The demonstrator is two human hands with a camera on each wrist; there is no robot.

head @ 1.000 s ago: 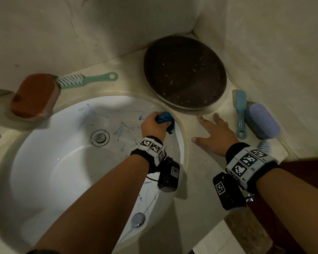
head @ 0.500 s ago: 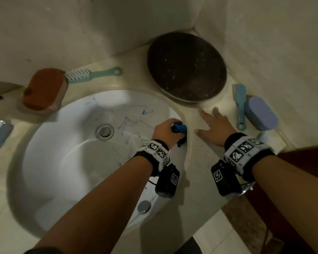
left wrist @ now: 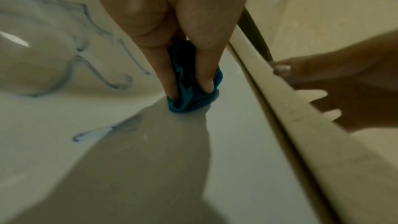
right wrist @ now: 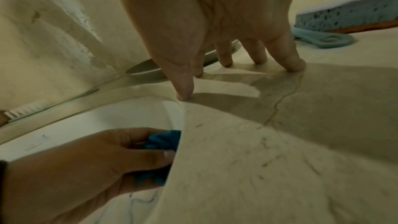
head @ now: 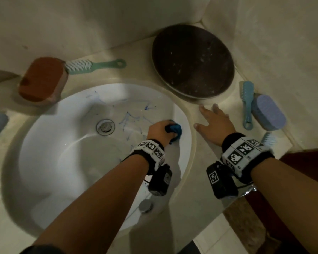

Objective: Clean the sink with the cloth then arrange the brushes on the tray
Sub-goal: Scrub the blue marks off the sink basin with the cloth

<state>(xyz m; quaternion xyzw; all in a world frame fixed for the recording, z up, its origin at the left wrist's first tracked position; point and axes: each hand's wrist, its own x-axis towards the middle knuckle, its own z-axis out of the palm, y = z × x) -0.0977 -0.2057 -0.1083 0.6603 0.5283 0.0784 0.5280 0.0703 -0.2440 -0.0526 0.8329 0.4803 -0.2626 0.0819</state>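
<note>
left hand (head: 159, 132) seemingly clenched, right hand (head: 216, 125) spread flat.

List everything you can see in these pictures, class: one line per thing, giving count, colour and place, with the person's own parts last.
sink: one, white with blue scribbles, set in the counter.
drain: one, metal, middle of the basin.
cloth: one, blue, bunched against the sink's right wall.
tray: one, dark brown, round, back corner of the counter.
handled brushes: one green behind the sink; one light blue right of the tray.
block brushes: one red-brown back left; one lilac far right.
counter: one, beige.
hands: left hand grips the cloth; right hand rests spread on the counter.
</note>
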